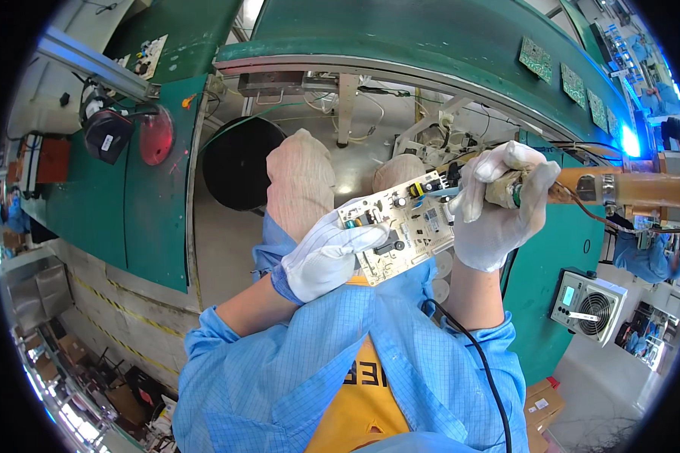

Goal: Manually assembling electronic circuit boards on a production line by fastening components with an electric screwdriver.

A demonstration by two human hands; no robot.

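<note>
My left hand (326, 257), in a white glove, grips a pale printed circuit board (412, 230) by its left side, thumb lying over the top. The board is tilted in front of my lap, its component side up. My gloved right hand (495, 215) is closed around a tape-wrapped tool (502, 190) with a narrow pale-blue tip. That tip points left, at or just above the parts along the board's far right edge; contact I cannot tell. Behind the hand, a thick tan hose or tube (650, 190) with a metal clamp runs to the right.
Green-topped benches stand ahead (400, 34) and at left (91, 204). Several green circuit boards (536, 59) lie at far right. A black round bin (238, 166) is by my knee. A fan unit (588, 306) sits right. A black cable (485, 355) crosses my right side.
</note>
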